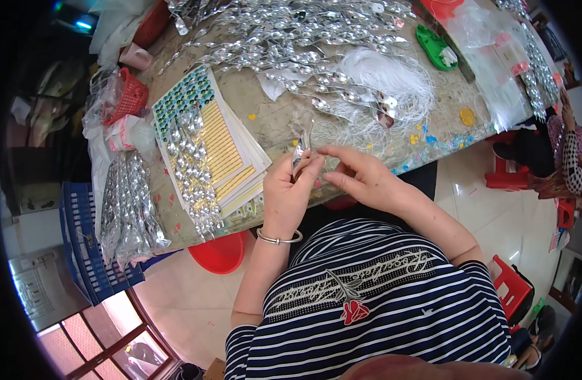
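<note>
My left hand (287, 185) is closed near the table's front edge, its thumb and fingers pinching a shiny silver foil strip (298, 156) that sticks up past the fingertips. Close on its right is my right hand (368, 179), fingers bent inward and index finger reaching toward the strip. Whatever its thumb and fingers pinch is too thin or hidden to make out. Beyond both hands lies a tangle of white thread (389, 79). Many twisted silver foil strands (259, 38) are spread across the far table.
On the left, patterned sticker sheets (231, 149) lie under silver strands (193, 171); another bundle (129, 202) hangs over the edge. A red basket (127, 96), green tray (433, 45) and yellow disc (467, 116) sit on the table (246, 92). A red basin (220, 253) is below. Another person (547, 149) is at right.
</note>
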Motion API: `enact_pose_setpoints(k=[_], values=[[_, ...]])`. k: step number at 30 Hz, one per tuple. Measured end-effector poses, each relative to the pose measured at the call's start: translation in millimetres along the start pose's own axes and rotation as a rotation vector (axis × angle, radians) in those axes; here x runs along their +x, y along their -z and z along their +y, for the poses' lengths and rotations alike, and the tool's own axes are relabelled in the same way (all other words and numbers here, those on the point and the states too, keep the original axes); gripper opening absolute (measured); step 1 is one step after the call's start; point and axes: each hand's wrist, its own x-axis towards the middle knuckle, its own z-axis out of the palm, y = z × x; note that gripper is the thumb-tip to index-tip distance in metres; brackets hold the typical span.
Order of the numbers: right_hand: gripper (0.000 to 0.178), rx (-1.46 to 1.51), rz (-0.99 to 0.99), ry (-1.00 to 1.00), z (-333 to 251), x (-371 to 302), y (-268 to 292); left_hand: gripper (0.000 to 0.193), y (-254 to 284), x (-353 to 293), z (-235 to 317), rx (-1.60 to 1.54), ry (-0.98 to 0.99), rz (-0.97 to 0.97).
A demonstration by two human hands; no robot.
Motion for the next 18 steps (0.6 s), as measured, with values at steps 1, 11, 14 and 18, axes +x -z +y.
enact_pose_setpoints(k=[1, 11, 14, 18], values=[[0.04, -0.003, -0.007, 0.009, -3, 0, -2, 0.016, 3, 0, -4, 0.057, -0.013, -0.002], [0.009, -0.229, 0.181, 0.273, 5, -4, 15, 0.024, 8, -2, -4, 0.063, 0.06, -0.088], [0.006, -0.385, 0.35, 0.375, -3, -9, 32, 0.026, 12, -1, -2, 0.016, 0.076, -0.119], [0.006, -0.206, 0.459, 0.34, -20, -8, 41, 0.026, 8, -4, -10, 0.145, 0.033, -0.168]])
